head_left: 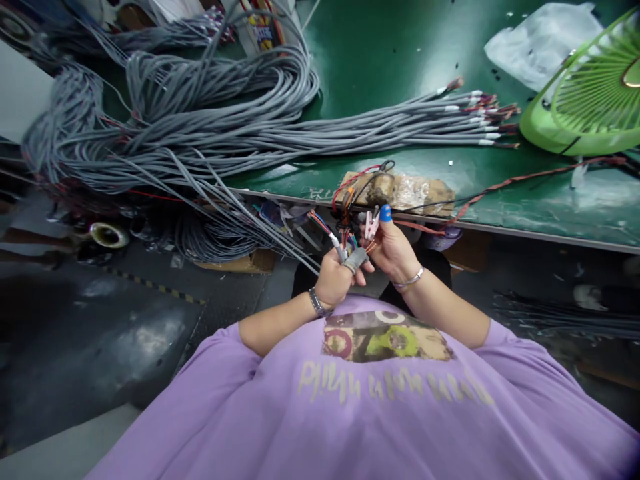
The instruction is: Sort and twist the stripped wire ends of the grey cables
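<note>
My left hand [334, 280] is closed around the end of a grey cable [340, 249], whose coloured wires fan out above the fingers. A grey wrap [355, 259] covers one of its digits. My right hand [396, 255], with a blue cover [385, 213] on the thumb tip, is closed at a pale pink clip [371, 225]. Thin wires with copper-coloured ends [370, 247] lie between the two hands; which fingers touch them is hard to see. Just beyond, at the table edge, sits a stained wooden block [415, 193] with dark and red leads on it.
A large bundle of grey cables [240, 137] crosses the green table [380, 47], stripped ends pointing right. A green fan [595, 100] and a plastic bag [545, 40] stand at the right. A twisted red cord [520, 180] runs along the front. More cable coils [215, 240] lie below.
</note>
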`<state>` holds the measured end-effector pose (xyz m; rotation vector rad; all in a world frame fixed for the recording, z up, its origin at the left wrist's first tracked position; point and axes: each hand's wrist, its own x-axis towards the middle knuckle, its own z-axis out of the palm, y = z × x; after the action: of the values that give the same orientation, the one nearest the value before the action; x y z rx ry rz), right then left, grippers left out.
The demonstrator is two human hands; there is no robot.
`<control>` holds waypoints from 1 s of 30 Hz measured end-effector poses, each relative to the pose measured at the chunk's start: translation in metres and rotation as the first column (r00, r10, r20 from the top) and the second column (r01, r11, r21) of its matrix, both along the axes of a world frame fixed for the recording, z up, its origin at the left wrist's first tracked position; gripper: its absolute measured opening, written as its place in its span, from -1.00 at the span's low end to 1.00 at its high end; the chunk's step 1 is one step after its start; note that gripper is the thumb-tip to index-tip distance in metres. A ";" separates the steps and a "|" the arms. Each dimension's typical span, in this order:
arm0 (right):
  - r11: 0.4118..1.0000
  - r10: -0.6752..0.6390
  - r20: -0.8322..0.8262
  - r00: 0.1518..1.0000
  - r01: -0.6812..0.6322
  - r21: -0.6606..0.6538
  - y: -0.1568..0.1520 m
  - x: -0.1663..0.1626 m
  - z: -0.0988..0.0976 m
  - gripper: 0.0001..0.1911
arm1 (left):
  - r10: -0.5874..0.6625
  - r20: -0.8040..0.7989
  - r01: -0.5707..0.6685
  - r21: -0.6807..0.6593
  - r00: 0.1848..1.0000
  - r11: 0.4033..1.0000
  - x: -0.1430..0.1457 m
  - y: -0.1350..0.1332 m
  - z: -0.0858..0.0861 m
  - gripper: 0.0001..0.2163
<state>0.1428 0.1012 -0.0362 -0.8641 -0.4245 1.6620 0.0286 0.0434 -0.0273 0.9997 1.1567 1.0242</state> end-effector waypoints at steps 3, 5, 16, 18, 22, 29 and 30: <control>1.000 -0.003 -0.013 1.000 0.003 0.007 0.001 0.000 -0.001 -0.43 | -0.004 0.001 0.004 0.006 1.000 1.000 0.000 0.001 0.000 -0.64; 1.000 -0.003 -0.023 1.000 0.003 0.014 0.001 0.000 -0.002 -0.43 | -0.009 0.003 0.009 0.005 1.000 1.000 0.001 0.002 0.001 -0.65; 0.999 0.040 -0.057 0.998 -0.041 -0.005 0.000 0.001 -0.002 -0.43 | -0.002 0.012 0.002 0.014 1.000 1.000 -0.001 0.002 -0.002 -0.64; 0.996 0.079 -0.083 0.993 -0.082 -0.029 -0.001 0.002 -0.003 -0.42 | -0.001 0.008 0.001 0.018 1.000 1.000 -0.001 0.001 -0.001 -0.64; 0.984 0.166 -0.097 0.981 -0.171 -0.042 -0.004 0.007 -0.004 -0.37 | -0.010 -0.004 0.010 0.013 1.000 1.000 -0.005 -0.004 0.000 -0.65; 0.968 0.239 -0.114 0.964 -0.245 -0.046 -0.006 0.016 0.003 -0.47 | 0.020 -0.004 -0.020 0.015 1.000 1.000 -0.011 -0.011 0.007 -0.66; 0.969 0.235 -0.115 0.965 -0.241 -0.047 -0.006 0.017 0.003 -0.53 | 0.022 0.001 -0.022 0.015 1.000 1.000 -0.010 -0.011 0.007 -0.66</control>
<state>0.1598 0.0949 -0.0328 -0.7860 -0.4175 1.9429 0.0186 0.0325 -0.0201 1.0007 1.1633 1.0519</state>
